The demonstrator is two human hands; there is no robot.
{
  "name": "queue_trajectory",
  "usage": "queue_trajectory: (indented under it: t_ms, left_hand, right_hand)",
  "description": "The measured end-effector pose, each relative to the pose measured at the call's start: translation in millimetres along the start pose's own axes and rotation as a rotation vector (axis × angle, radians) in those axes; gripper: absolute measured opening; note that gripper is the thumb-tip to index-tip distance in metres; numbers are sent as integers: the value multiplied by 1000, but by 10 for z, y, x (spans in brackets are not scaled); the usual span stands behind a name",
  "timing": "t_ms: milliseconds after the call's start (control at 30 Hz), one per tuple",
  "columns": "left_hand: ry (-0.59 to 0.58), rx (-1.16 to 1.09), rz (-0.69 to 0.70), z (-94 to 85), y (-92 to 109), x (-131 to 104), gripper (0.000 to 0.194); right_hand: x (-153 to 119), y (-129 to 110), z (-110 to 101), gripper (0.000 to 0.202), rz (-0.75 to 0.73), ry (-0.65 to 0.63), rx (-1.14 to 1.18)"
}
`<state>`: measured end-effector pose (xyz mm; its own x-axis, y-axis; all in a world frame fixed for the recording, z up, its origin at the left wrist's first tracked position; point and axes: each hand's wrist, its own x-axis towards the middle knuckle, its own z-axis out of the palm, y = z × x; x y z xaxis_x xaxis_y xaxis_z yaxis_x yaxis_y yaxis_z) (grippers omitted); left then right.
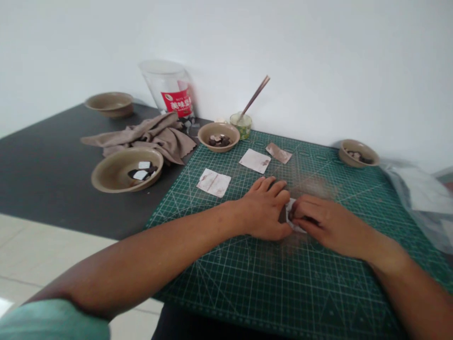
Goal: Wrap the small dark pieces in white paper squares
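At the middle of the green cutting mat (244,269), a small white paper (290,206) lies partly covered by both hands. My left hand (265,212) rests on the mat with its fingers spread, its thumb and index finger at the paper's left edge. Over the paper's right part, my right hand (322,222) has its fingers bent together in a pinch; what they hold is hidden. Dark smudges mark the mat around them. Beyond my left hand lie two stained white paper squares, one creased (214,182) and one farther back (255,161), and a brownish paper piece (279,153).
Brown bowls with dark pieces stand at left (102,174), back (203,134) and right (345,153). Another bowl (109,104) stands far left. A crumpled cloth (141,137), clear plastic jar (177,97), green cup with sticks (244,127) and plastic bag (421,189) surround the mat.
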<state>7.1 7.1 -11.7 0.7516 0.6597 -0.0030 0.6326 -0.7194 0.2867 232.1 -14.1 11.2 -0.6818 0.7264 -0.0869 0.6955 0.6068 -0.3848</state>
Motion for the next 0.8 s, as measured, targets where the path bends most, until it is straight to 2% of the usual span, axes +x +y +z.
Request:
queue_trajectory:
  t_ms: [100, 167, 233, 300, 367, 467, 533, 633, 700, 800]
  left_hand:
    - [9, 6, -7, 7, 0, 1, 61]
    - [7, 6, -5, 8, 2, 0, 61]
    - [6, 10, -1, 8, 4, 0, 61]
    - [11, 14, 3, 7, 4, 0, 61]
    - [13, 15, 3, 5, 4, 2, 61]
    - [9, 5, -2, 1, 3, 4, 61]
    - [8, 0, -1, -1, 3, 5, 61]
    - [8, 3, 3, 3, 1, 5, 61]
    - [13, 9, 3, 8, -1, 5, 61]
    - [19, 8, -1, 16, -3, 5, 60]
  right_hand:
    - [-8, 65, -4, 16, 89, 107, -117]
    - [-33, 77, -23, 15, 86, 45, -126]
    - [-40, 48, -23, 14, 22, -34, -73]
    - [-21, 22, 2, 15, -40, -45, -41]
    - [3, 43, 25, 18, -28, 18, -77]
    - [-9, 121, 17, 20, 103, 96, -188]
    - [-34, 128, 1, 18, 102, 44, -177]
    - [-34, 51, 20, 16, 2, -35, -116]
    - [-12, 12, 49, 18, -12, 10, -149]
    - [-6, 30, 52, 19, 96, 96, -245]
